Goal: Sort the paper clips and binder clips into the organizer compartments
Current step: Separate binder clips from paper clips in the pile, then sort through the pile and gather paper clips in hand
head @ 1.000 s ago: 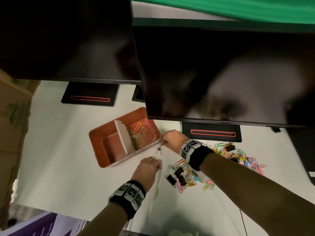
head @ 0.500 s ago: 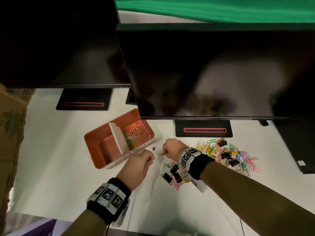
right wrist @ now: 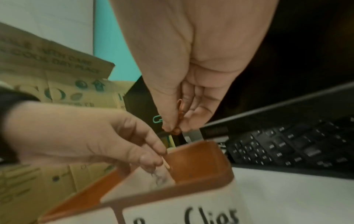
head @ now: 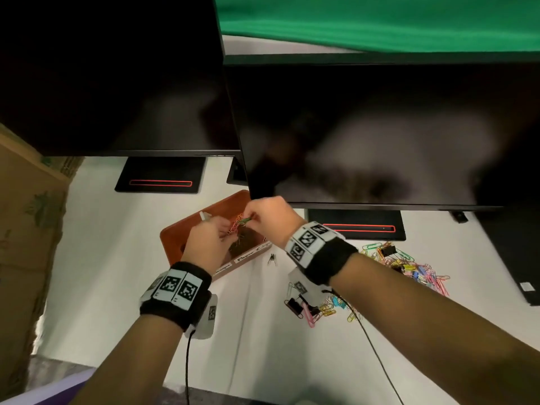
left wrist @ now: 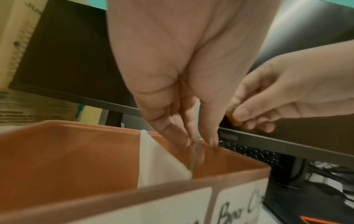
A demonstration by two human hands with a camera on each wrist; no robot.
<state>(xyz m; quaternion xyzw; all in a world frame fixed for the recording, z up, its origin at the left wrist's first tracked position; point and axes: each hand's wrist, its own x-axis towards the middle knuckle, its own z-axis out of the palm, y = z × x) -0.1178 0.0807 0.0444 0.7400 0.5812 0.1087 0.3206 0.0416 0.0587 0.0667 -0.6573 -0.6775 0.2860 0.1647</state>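
Holding paper clips (head: pixel 239 223) over the organizer's (head: pixel 178 235) seemingly right compartment.

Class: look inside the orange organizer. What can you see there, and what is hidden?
Inside the organizer a white divider stands. Both hands, left and right, pinch coloured paper clips over its right compartment. They cover most of the interior.

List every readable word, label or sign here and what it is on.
"Clips": right label on the orange organizer front.
Left label: too blurred to read.
"...WITH CARE", "...COOL DRY PLACE": partly legible print on the cardboard box.
Wrist-band markers: patterns, no words.
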